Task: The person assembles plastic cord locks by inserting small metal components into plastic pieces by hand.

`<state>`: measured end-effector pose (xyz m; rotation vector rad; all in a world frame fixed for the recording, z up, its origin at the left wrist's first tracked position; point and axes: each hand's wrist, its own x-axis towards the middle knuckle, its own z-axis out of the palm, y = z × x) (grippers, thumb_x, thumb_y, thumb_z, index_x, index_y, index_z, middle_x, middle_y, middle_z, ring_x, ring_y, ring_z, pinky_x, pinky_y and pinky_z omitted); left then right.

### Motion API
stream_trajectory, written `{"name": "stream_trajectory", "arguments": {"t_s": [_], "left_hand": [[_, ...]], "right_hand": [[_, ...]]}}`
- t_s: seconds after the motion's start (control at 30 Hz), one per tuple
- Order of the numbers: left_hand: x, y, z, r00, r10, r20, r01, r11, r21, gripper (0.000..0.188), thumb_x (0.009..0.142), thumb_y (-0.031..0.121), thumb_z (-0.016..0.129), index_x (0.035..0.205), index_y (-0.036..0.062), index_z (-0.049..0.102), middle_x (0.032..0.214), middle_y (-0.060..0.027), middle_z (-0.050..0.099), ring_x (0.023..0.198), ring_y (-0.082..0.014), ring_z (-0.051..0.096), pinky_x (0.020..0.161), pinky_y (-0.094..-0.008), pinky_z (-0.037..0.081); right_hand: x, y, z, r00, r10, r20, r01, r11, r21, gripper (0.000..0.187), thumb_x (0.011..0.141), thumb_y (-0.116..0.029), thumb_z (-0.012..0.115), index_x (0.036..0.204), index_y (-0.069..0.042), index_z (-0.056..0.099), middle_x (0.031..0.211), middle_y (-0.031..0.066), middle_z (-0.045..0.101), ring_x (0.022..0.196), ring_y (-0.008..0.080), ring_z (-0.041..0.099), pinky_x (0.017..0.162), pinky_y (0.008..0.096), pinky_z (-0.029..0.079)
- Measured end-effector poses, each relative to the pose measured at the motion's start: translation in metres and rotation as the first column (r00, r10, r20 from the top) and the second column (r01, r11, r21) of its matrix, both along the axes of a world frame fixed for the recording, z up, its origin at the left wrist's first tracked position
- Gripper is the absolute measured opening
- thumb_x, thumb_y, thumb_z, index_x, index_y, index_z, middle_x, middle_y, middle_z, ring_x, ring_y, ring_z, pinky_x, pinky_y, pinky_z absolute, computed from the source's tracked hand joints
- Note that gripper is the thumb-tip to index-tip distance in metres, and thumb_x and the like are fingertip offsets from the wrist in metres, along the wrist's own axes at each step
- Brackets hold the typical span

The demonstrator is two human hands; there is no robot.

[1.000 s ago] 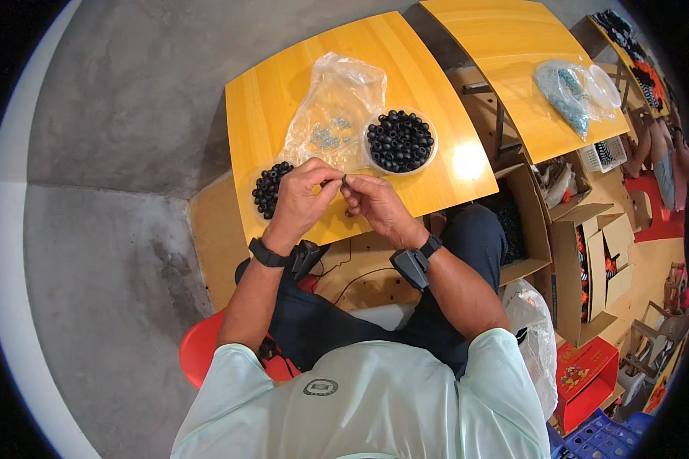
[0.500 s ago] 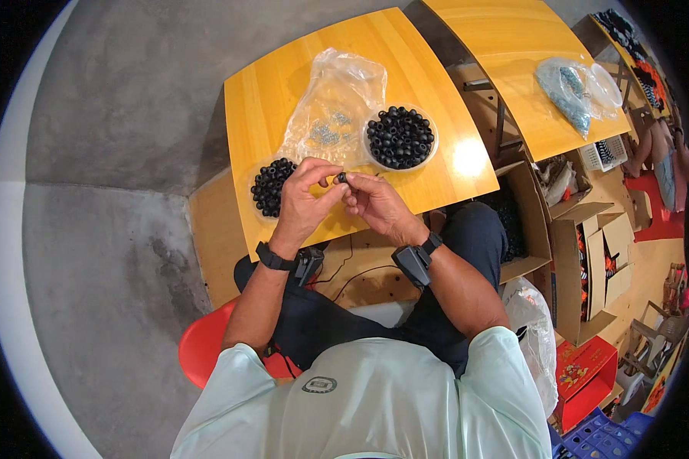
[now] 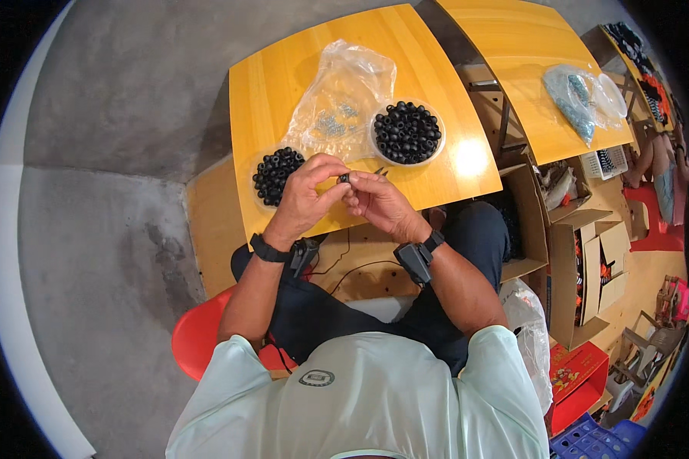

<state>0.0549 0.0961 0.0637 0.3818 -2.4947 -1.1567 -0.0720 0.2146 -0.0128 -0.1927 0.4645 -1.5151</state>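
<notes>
A small black bead-like part [image 3: 343,178] sits between the fingertips of both my hands, over the near edge of the yellow table. The thumb and forefinger of my left hand [image 3: 302,200] pinch it from the left. My right hand [image 3: 386,208] closes on it from the other side, fingers curled. Two thin dark tips of a tool [image 3: 380,171] show just beyond the right knuckles; whether that hand holds it is hidden. Close to my left hand stands a clear tub of black bead-like parts [image 3: 275,176]. A second, round tub of them [image 3: 407,133] is beyond my right hand.
A clear plastic bag [image 3: 337,92] with small silvery pieces lies between the tubs. Another yellow table [image 3: 513,46] at the right bears a bag of bluish pieces [image 3: 574,103]. Open cardboard boxes [image 3: 589,275] stand on the right. A grey wall rises at the left.
The view has shifted slightly. Both hands keep their pinch on the black part, and the dark tool tips beyond my right hand show more clearly.
</notes>
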Motion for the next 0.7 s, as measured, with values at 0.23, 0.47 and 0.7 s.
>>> {"name": "stream_trajectory", "arguments": {"t_s": [0.23,0.47,0.7], "left_hand": [[0.037,0.004,-0.031,0.904,0.42,0.078,-0.414,0.817,0.402,0.021,0.084,0.007,0.071,0.104,-0.0008,0.068,0.087,-0.0068,0.066,0.075,-0.0153,0.064,0.065,-0.0293,0.052],[0.053,0.024,-0.066,0.811,0.572,0.121,-0.458,0.751,-0.476,0.019,0.085,0.019,0.07,0.098,0.0057,0.072,0.066,-0.0159,0.063,0.057,-0.0294,0.064,0.053,-0.0386,0.048],[0.052,0.014,-0.091,0.794,0.602,0.084,-0.451,0.676,-0.582,0.018,0.084,0.022,0.069,0.095,0.0079,0.072,0.069,-0.0171,0.067,0.062,-0.0355,0.066,0.057,-0.0442,0.051]], "right_hand": [[-0.008,-0.007,-0.008,0.999,-0.044,0.032,0.047,0.994,-0.103,0.018,0.098,-0.025,0.058,0.093,-0.008,0.06,0.079,-0.0017,0.052,0.069,0.0077,0.047,0.06,0.0226,0.04],[-0.012,-0.002,-0.007,0.996,-0.086,0.023,0.088,0.987,-0.134,0.016,0.097,-0.021,0.057,0.097,-0.005,0.058,0.086,-0.0003,0.05,0.074,0.0093,0.045,0.062,0.0235,0.039],[-0.012,0.0,-0.005,0.999,-0.051,0.006,0.051,0.987,-0.152,0.018,0.097,-0.023,0.058,0.095,-0.005,0.056,0.082,0.0002,0.048,0.074,0.01,0.045,0.061,0.024,0.038]]}}
